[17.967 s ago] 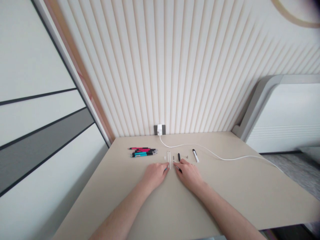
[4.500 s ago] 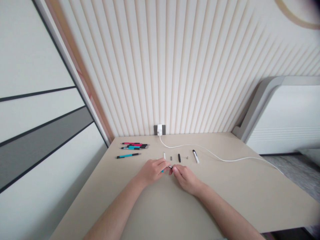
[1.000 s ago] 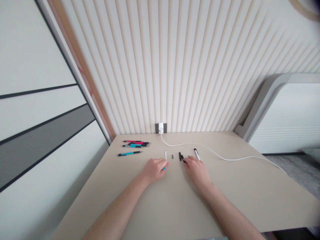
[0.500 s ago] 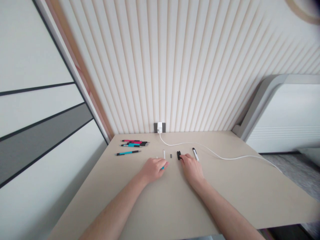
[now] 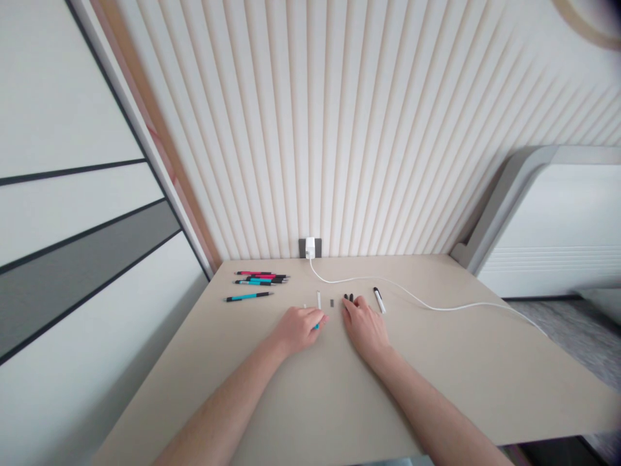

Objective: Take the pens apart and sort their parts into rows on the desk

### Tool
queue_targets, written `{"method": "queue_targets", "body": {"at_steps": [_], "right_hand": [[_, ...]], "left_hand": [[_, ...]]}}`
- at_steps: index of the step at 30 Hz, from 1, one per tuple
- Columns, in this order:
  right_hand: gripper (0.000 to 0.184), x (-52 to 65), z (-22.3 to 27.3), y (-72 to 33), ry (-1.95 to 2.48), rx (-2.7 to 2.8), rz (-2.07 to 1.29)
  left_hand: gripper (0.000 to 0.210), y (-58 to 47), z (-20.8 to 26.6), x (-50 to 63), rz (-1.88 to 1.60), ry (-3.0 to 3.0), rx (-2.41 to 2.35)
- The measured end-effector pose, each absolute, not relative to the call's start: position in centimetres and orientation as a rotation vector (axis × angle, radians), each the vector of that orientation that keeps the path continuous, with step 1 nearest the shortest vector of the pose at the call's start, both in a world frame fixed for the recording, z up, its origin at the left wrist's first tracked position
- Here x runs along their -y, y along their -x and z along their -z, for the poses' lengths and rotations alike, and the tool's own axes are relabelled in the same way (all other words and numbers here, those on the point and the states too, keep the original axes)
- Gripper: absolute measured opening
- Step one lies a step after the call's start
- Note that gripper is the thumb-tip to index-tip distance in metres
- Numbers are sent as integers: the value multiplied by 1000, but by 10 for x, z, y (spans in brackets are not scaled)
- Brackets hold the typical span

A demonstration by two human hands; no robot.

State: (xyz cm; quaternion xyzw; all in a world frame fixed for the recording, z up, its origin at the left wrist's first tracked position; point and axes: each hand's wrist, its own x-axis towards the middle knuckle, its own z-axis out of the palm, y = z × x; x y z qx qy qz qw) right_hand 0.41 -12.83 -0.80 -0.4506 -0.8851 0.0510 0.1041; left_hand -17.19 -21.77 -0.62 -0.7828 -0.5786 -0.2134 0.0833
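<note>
My left hand (image 5: 299, 330) rests on the table with its fingers closed around a small blue pen part (image 5: 317, 326); most of it is hidden in the palm. Just beyond the fingertips lies a thin white stick-like piece (image 5: 319, 298), and beside it a tiny pale piece (image 5: 305, 306). My right hand (image 5: 367, 328) has its fingers around two short black pen pieces (image 5: 348, 298), whose tops show between the fingertips. Between the hands is a small grey rectangular piece (image 5: 332, 303). To the right of my right hand lies a white pen with a black end (image 5: 379, 300).
At the back left lie several red and blue pens (image 5: 262, 279), with one blue pen (image 5: 248, 297) apart in front. A white charger (image 5: 310, 248) sits in the wall socket, its cable (image 5: 407, 292) running right across the table (image 5: 466, 362). A ribbed wall stands behind.
My right hand has shifted slightly left, and its fingers now cover the lower part of the black pieces. My left hand has hardly moved.
</note>
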Motion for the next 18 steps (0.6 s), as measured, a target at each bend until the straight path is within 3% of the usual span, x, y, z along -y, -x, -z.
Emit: {"method": "queue_targets", "body": {"at_steps": [18], "right_hand": [[31, 127, 9, -4, 1314, 2634, -112]], "left_hand": [[30, 172, 5, 218, 605, 2339, 1712]]}}
